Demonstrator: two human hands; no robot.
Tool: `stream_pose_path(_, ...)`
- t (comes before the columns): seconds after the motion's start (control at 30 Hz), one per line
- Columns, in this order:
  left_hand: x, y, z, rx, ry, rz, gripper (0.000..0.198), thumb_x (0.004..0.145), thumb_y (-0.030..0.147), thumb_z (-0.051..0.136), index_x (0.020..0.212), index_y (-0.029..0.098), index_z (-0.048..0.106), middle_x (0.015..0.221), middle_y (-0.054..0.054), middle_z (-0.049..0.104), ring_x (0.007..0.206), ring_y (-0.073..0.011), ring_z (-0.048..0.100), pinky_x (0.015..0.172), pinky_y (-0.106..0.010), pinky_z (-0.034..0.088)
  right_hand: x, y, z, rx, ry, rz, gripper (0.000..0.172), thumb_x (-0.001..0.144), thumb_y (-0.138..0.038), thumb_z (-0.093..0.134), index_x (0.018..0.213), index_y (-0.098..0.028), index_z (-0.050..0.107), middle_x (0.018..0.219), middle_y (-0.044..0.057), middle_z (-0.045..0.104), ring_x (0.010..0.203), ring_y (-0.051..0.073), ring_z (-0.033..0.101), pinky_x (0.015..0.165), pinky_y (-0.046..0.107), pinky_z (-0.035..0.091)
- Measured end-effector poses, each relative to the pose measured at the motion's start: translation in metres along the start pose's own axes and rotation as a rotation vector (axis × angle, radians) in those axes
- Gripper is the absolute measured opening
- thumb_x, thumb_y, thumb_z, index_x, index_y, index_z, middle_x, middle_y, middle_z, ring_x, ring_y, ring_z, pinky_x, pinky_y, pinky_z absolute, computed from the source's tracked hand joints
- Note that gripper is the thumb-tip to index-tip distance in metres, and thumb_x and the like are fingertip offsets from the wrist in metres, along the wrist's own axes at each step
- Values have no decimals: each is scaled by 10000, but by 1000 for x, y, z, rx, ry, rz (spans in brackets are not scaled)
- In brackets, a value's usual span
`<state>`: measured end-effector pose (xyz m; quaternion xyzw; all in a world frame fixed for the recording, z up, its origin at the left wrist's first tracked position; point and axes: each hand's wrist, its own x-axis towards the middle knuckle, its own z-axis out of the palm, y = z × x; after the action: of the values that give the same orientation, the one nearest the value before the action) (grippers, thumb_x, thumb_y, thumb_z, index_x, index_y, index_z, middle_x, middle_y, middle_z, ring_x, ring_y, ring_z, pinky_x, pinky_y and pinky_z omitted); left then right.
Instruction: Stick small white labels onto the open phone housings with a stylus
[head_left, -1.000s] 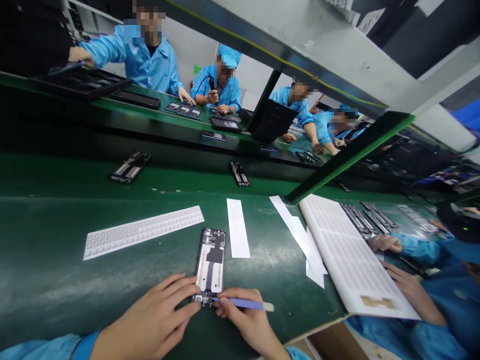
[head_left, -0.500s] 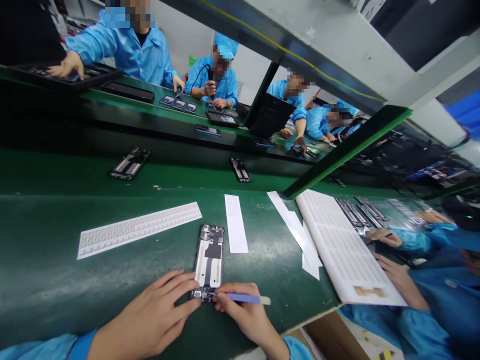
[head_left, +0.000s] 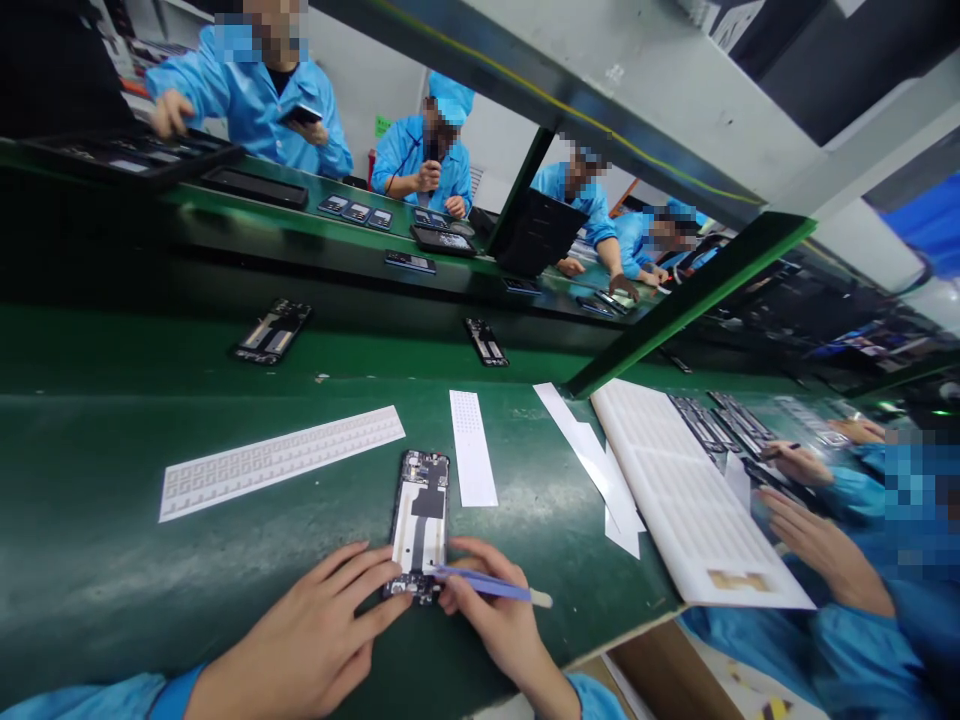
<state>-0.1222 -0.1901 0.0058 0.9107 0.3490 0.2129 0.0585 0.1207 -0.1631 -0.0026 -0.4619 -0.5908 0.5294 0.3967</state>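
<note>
The stick's [head_left: 487, 586] tip sits on the near end of the phone [head_left: 420, 525], where small parts lie bare. A slip sideways could scrape them or lift something loose. The likely cause is the low, slanted angle of the stick together with too much push. The phone lies open-backed and flat on the desk [head_left: 90, 580], with only fingertips steadying it, so it could also skate or turn if the pressure goes off-centre. The strip [head_left: 472, 462] lies just beside the phone's far end, and a sliding phone could nudge it.

The left hand [head_left: 307, 640] comes in from the lower left, palm down and fingers spread. Its grip is open and holds nothing, and the fingertips [head_left: 397, 597] rest against the phone's near left corner. The right hand [head_left: 491, 620] comes in from the lower right with its grip closed on the stick like a pen. Thumb and forefinger pinch near the tip, the wrist is low over the desk, and the pale tail points right. A neighbour's hand [head_left: 817, 550] rests well apart, beside the tray [head_left: 690, 500].
</note>
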Motion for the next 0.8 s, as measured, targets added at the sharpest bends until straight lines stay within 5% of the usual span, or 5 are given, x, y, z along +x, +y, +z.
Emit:
stream_pose_path(0.5, -1, 1, 4, 14, 21, -37, 430, 838, 173, 523, 1264, 211, 563, 1306, -40, 586, 1220, -213, 513, 1142, -380, 329, -3, 0, -3, -354, -87, -134, 101, 844, -326, 733, 860, -248, 794, 700, 19, 769, 634, 212, 728, 703, 295, 581)
stream_pose_path(0.8, -1, 2, 3, 27, -1, -43, 444, 839, 162, 514, 1278, 218, 555, 1327, -39, 572, 1229, -216, 504, 1129, -385, 342, -4, -4, -2, -412, -111, -160, 118, 862, -330, 707, 838, -248, 789, 708, 17, 762, 619, 202, 708, 631, 270, 556)
